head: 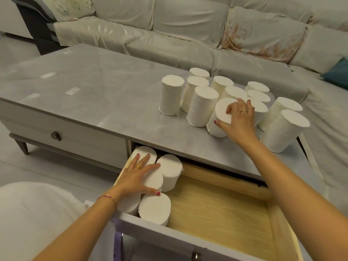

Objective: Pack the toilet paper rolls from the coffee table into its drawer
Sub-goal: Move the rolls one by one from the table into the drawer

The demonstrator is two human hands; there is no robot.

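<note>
Several white toilet paper rolls (pixel 202 105) stand upright on the right part of the grey coffee table (pixel 90 87). My right hand (pixel 239 117) grips the top of one tilted roll (pixel 221 115) near the table's front edge. Below, the wooden drawer (pixel 222 210) is pulled open. Several rolls (pixel 170 173) stand packed in its left end. My left hand (pixel 138 176) lies flat on the tops of these rolls, fingers spread, pressing on one roll (pixel 153 180). The drawer's right part shows bare wood.
A second drawer (pixel 56 136) with a round knob is closed on the left. A pale covered sofa (pixel 169 34) wraps behind and to the right of the table. A white fluffy seat (pixel 37 213) sits at the lower left.
</note>
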